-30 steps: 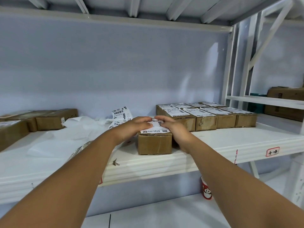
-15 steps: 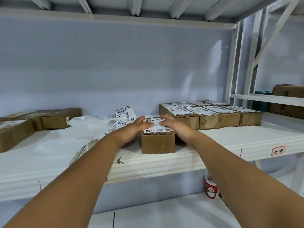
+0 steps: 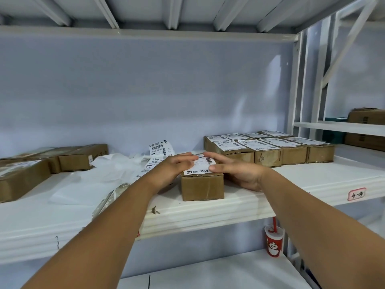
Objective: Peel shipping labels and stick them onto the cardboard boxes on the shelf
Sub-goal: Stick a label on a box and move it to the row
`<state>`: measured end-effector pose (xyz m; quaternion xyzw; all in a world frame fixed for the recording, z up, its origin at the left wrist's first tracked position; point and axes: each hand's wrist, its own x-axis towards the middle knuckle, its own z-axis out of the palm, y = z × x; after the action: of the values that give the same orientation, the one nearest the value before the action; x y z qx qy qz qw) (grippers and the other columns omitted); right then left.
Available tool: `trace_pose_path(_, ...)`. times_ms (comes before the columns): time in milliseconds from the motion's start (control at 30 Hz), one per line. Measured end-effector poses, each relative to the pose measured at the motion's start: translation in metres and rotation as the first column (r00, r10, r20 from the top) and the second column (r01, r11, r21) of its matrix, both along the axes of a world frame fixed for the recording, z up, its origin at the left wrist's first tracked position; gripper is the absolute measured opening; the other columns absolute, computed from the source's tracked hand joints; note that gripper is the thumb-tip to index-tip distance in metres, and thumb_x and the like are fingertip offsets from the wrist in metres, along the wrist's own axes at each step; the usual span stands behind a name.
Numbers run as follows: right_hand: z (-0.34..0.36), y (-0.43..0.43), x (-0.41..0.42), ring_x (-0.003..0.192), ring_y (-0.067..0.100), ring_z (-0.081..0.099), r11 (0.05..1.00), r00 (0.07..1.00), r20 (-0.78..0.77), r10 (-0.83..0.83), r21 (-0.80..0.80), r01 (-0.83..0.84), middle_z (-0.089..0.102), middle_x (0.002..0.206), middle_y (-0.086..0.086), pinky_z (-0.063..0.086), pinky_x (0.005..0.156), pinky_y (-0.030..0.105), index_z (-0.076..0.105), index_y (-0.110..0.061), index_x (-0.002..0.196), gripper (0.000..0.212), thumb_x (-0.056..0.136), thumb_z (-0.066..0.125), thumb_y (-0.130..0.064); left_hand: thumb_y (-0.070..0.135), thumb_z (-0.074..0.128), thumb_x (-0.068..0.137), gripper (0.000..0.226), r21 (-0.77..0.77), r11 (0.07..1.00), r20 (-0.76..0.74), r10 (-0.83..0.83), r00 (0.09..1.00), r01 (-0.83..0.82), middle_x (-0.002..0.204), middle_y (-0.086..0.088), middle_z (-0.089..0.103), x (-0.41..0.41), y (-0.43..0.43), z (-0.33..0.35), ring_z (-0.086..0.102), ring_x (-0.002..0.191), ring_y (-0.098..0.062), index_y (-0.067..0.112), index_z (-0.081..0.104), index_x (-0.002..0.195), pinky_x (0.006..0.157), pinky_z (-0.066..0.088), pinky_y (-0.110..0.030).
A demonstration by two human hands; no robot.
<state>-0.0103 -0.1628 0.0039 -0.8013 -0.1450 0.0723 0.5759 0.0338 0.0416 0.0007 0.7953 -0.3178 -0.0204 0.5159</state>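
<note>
A small cardboard box [image 3: 202,187] stands near the front edge of the white shelf [image 3: 208,213]. A white shipping label [image 3: 200,167] lies on its top. My left hand [image 3: 173,167] rests on the label's left side with straight fingers. My right hand [image 3: 235,170] lies over the box's right side, fingers flat on the label's far edge and thumb along the label's right edge. A strip of printed labels [image 3: 161,150] curls up behind my left hand.
Several labelled boxes [image 3: 268,149] stand in rows at the back right. Unlabelled boxes [image 3: 77,158] and one larger box [image 3: 20,178] sit at the left. Crumpled white backing paper [image 3: 116,167] lies behind my left arm. A red cup [image 3: 273,240] stands on the lower shelf.
Both hands have stayed on the box's label, sliding slightly. My right hand has shifted toward the box's right side. The view has moved a little.
</note>
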Motion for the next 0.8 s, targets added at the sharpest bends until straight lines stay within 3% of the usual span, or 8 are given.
trace_pose_path(333, 0.002, -0.009, 0.003, 0.116, 0.003, 0.048, 0.998, 0.997, -0.035, 0.063, 0.025, -0.062, 0.053, 0.125, -0.012, 0.036, 0.099, 0.02, 0.024, -0.034, 0.145, 0.1, 0.06, 0.076, -0.033, 0.049, 0.075, 0.047, 0.085, -0.037, 0.986, -0.248, -0.167, 0.954, 0.163, 0.15, 0.027, 0.016, 0.0, 0.003, 0.0, 0.025, 0.137, -0.008, 0.037, 0.048, 0.127, 0.116, 0.022, -0.033)
trace_pose_path(400, -0.001, -0.008, 0.003, 0.122, 0.007, 0.046, 1.0, 1.0, -0.013, 0.001, 0.027, -0.001, 0.05, 0.131, -0.011, 0.032, 0.107, 0.024, 0.025, -0.033, 0.146, 0.103, 0.061, 0.083, -0.037, 0.049, 0.075, 0.047, 0.083, -0.031, 0.987, -0.241, -0.159, 0.957, 0.156, 0.15, 0.027, 0.016, 0.001, 0.004, 0.0, 0.026, 0.137, -0.008, 0.038, 0.049, 0.126, 0.116, 0.024, -0.034)
trace_pose_path(467, -0.002, -0.003, 0.002, 0.11, 0.004, 0.051, 0.993, 0.994, 0.013, -0.106, 0.047, 0.106, 0.055, 0.12, -0.014, 0.035, 0.101, 0.018, 0.036, -0.026, 0.142, 0.077, 0.075, 0.073, -0.035, 0.048, 0.075, 0.049, 0.083, -0.016, 0.989, -0.242, -0.145, 0.959, 0.145, 0.15, 0.025, 0.016, 0.0, 0.004, 0.002, 0.026, 0.137, -0.008, 0.036, 0.049, 0.127, 0.116, 0.024, -0.035)
trace_pose_path(533, -0.002, 0.005, 0.0, 0.084, -0.007, 0.055, 0.98, 0.982, 0.045, -0.183, 0.088, 0.179, 0.059, 0.092, -0.02, 0.042, 0.074, 0.003, 0.052, -0.031, 0.116, 0.029, 0.089, 0.06, -0.028, 0.046, 0.076, 0.054, 0.086, -0.012, 0.991, -0.252, -0.135, 0.958, 0.137, 0.151, 0.026, 0.015, -0.002, 0.004, 0.003, 0.025, 0.137, -0.008, 0.032, 0.046, 0.133, 0.116, 0.023, -0.035)
trace_pose_path(600, -0.004, 0.009, -0.001, 0.081, -0.002, 0.06, 0.962, 0.962, 0.089, -0.259, 0.109, 0.249, 0.064, 0.089, -0.017, 0.044, 0.069, 0.004, 0.057, -0.032, 0.102, 0.009, 0.094, 0.055, -0.029, 0.043, 0.078, 0.058, 0.088, 0.002, 0.994, -0.246, -0.11, 0.963, 0.114, 0.151, 0.024, 0.015, -0.006, 0.003, 0.005, 0.024, 0.137, -0.007, 0.029, 0.044, 0.137, 0.115, 0.023, -0.031)
trace_pose_path(667, -0.007, 0.011, -0.002, 0.084, 0.008, 0.063, 0.932, 0.917, 0.174, -0.359, 0.107, 0.345, 0.069, 0.094, -0.008, 0.046, 0.071, 0.009, 0.065, -0.024, 0.101, 0.015, 0.096, 0.053, -0.031, 0.046, 0.077, 0.064, 0.079, 0.068, 0.995, -0.184, -0.06, 0.981, 0.074, 0.15, 0.021, 0.021, -0.013, 0.005, 0.008, 0.028, 0.133, -0.006, 0.031, 0.045, 0.135, 0.109, 0.025, -0.024)
trace_pose_path(733, -0.009, 0.01, -0.004, 0.071, 0.008, 0.061, 0.885, 0.86, 0.21, -0.466, 0.137, 0.446, 0.068, 0.084, -0.003, 0.043, 0.052, 0.006, 0.069, -0.014, 0.095, 0.02, 0.096, 0.053, -0.026, 0.06, 0.07, 0.069, 0.058, 0.195, 0.981, -0.022, 0.007, 1.0, -0.003, 0.141, 0.018, 0.039, -0.022, 0.007, 0.015, 0.038, 0.128, -0.008, 0.036, 0.054, 0.12, 0.103, 0.031, -0.022)
trace_pose_path(800, -0.011, 0.008, -0.005, 0.062, 0.003, 0.058, 0.85, 0.814, 0.246, -0.526, 0.122, 0.513, 0.067, 0.083, 0.0, 0.038, 0.041, 0.006, 0.07, -0.01, 0.095, 0.019, 0.095, 0.054, -0.02, 0.053, 0.065, 0.078, 0.034, 0.258, 0.959, 0.187, 0.067, 0.98, -0.115, 0.124, 0.015, 0.056, -0.034, 0.007, 0.019, 0.049, 0.117, -0.008, 0.031, 0.061, 0.104, 0.094, 0.036, -0.02)
